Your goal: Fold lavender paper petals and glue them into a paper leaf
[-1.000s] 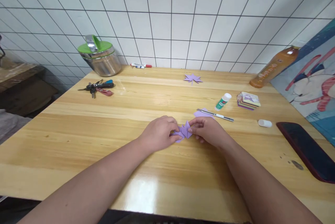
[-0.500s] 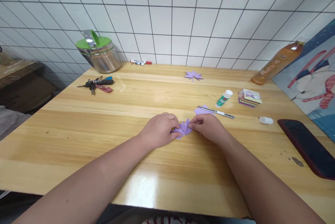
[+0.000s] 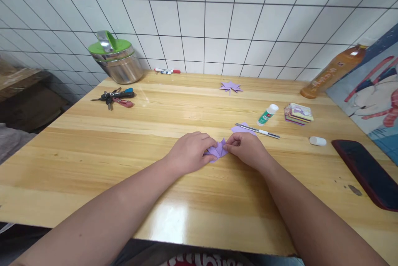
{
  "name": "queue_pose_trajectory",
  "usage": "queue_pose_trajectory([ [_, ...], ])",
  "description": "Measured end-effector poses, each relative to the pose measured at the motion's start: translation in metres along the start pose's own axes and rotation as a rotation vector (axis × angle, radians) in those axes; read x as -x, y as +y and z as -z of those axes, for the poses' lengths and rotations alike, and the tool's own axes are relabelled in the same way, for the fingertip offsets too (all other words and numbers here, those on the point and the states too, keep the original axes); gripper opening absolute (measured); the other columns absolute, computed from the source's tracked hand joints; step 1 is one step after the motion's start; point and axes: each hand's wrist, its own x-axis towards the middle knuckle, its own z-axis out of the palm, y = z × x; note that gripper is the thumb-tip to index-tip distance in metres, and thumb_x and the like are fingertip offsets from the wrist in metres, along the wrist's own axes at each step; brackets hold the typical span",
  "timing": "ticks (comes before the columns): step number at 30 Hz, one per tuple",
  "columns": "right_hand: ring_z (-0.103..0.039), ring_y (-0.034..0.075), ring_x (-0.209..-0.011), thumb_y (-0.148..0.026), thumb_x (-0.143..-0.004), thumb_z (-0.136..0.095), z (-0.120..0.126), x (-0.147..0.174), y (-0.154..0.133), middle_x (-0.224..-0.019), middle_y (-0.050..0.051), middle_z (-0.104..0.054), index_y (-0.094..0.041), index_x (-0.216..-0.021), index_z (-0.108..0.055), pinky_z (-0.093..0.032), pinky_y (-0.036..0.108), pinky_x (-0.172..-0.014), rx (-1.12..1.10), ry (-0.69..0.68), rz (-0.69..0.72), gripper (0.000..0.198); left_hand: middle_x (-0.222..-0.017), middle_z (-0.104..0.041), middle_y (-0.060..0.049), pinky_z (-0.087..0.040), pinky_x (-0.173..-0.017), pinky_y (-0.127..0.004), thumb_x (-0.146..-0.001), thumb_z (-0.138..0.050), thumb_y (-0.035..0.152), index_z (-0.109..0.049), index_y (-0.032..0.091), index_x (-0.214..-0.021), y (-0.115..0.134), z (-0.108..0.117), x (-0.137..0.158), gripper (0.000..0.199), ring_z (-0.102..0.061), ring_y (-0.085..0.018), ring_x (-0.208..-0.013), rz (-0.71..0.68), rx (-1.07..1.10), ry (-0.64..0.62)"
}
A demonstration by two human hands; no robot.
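Gleaming tabletop [image 3: 139,133] — paper [image 3: 219,150] — tiled wall [image 3: 191,19]

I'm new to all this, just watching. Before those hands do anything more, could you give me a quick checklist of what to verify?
1. Left hand on the folded purple paper: ok, thumb and fingers at its left side.
2. Right hand on the paper: ok, fingertips at its right edge.
3. Paper's folds neat: cannot tell, fingers cover part and the detail is small.
4. Slim silver tool set down: ok, it lies across a second purple sheet, beyond the right hand.
5. Glue stick away from the hands: ok, it stands farther back, touching neither.
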Motion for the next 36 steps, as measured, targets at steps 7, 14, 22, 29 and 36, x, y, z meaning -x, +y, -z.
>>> queue_pose_trajectory([
  [7,-0.057,0.011,-0.057,-0.033,-0.070,-0.062,0.0008,0.0017,-0.0023,-0.064,-0.003,-0.066,-0.022,-0.067,-0.064,-0.039,0.021,-0.050,0.041,-0.012,0.011,0.011,-0.090,-0.061,-0.001,-0.042,-0.075,-0.031,-0.076,-0.064,0.029,-0.064,0.024,-0.090,0.0029,0.0016,-0.0002,0.015,-0.054,-0.019,-0.087,-0.059,-0.008,0.034],
  [14,-0.056,0.010,-0.055,-0.031,-0.070,-0.063,-0.0007,0.0015,-0.0028,-0.062,-0.003,-0.065,-0.022,-0.066,-0.064,-0.037,0.020,-0.048,0.060,0.006,0.026,0.010,-0.090,-0.062,-0.002,-0.041,-0.078,-0.032,-0.079,-0.061,0.030,-0.067,0.025,-0.093,0.0006,0.0007,-0.0005,0.016,-0.053,-0.019,-0.088,-0.120,-0.015,0.040],
  [22,-0.055,0.010,-0.054,-0.033,-0.070,-0.062,-0.0028,0.0003,-0.0031,-0.062,-0.004,-0.065,-0.022,-0.065,-0.063,-0.036,0.020,-0.047,0.083,0.022,0.040,0.012,-0.083,-0.065,-0.002,-0.041,-0.078,-0.032,-0.085,-0.052,0.031,-0.068,0.022,-0.089,-0.0026,-0.0026,0.0008,0.019,-0.054,-0.018,-0.085,-0.185,-0.057,0.015],
  [29,-0.056,0.010,-0.055,-0.030,-0.071,-0.061,-0.0024,0.0007,-0.0042,-0.063,-0.004,-0.066,-0.022,-0.064,-0.062,-0.037,0.020,-0.048,0.082,0.010,0.037,0.011,-0.083,-0.066,-0.002,-0.042,-0.078,-0.032,-0.084,-0.054,0.029,-0.067,0.024,-0.092,-0.0026,-0.0025,0.0000,0.017,-0.056,-0.018,-0.085,-0.177,-0.036,0.029],
  [36,-0.055,0.010,-0.056,-0.030,-0.071,-0.061,-0.0029,-0.0007,-0.0038,-0.064,-0.003,-0.066,-0.021,-0.065,-0.062,-0.036,0.021,-0.049,0.106,0.015,0.055,0.011,-0.090,-0.066,-0.002,-0.042,-0.081,-0.034,-0.085,-0.053,0.029,-0.066,0.026,-0.100,-0.0036,-0.0041,0.0004,0.021,-0.057,-0.019,-0.089,-0.167,-0.029,0.014],
])
